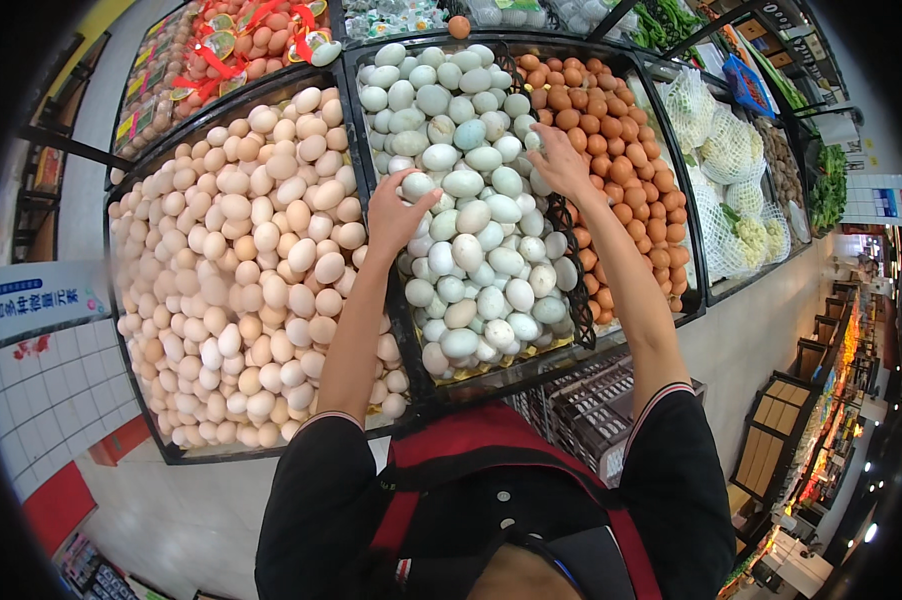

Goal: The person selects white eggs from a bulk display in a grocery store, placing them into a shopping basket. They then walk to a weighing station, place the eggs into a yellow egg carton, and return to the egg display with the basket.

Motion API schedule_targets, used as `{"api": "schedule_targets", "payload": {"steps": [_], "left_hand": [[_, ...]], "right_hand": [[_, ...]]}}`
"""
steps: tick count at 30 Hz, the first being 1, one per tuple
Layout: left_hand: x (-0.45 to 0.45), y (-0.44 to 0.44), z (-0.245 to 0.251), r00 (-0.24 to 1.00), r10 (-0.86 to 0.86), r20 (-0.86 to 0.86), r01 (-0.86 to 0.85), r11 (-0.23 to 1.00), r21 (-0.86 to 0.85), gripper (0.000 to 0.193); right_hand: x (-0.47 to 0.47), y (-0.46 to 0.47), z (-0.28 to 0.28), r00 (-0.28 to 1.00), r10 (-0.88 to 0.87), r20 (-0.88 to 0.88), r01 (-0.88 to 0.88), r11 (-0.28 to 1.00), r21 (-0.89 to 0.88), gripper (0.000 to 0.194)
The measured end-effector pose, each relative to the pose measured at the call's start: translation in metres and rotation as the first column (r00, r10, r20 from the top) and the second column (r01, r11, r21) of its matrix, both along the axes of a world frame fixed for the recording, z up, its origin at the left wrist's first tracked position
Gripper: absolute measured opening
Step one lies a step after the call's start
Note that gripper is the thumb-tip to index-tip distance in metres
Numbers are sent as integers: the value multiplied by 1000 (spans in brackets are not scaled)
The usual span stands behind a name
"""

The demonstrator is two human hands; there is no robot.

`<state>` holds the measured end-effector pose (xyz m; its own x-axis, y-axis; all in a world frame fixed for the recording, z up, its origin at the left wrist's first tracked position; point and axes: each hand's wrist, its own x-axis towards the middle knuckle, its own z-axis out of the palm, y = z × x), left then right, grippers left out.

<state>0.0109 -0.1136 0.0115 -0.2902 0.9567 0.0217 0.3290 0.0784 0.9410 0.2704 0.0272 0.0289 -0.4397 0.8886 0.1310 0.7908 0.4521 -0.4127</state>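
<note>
Pale green and white eggs (462, 180) fill the middle bin. My left hand (400, 206) is at this bin's left side, thumb and fingers around a pale egg (418, 186). At the right side of the same bin, my right hand (560, 157) has its fingers against a pale egg (533, 141) beside the black plastic divider (571, 255). Brown eggs (616, 165) lie beyond that divider, under my right forearm. A wide bin of cream-pink eggs (256, 247) stands to the left, partly behind my left forearm.
Red-ribboned egg packs (260, 34) are at the back left. One brown egg (458, 28) rests on the back rim. Netted cauliflowers (732, 154) lie at the right. Dark plastic crates (590, 409) stand below the bins, near my body. Black bin frames (357, 142) separate the sections.
</note>
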Motion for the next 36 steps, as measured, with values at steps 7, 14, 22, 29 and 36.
{"api": "schedule_targets", "payload": {"steps": [7, 14, 22, 29, 36], "left_hand": [[19, 12, 10, 917, -88, -390, 46, 992, -114, 45], [12, 1, 3, 855, -65, -514, 29, 997, -77, 49], [4, -20, -7, 889, -192, -415, 171, 981, -87, 46], [32, -8, -11, 890, 82, -449, 7, 981, 193, 41], [25, -22, -1, 892, 75, -446, -25, 993, 117, 50]], "right_hand": [[1, 3, -9, 983, -105, 152, 112, 993, -41, 47], [14, 0, 11, 967, -165, 193, 173, 985, -24, 37], [10, -32, 32, 989, -78, -128, 71, 996, -55, 27], [-1, -67, 48, 958, -14, -287, -20, 993, -115, 24], [17, -104, 63, 941, -34, -337, -44, 974, -222, 22]]}}
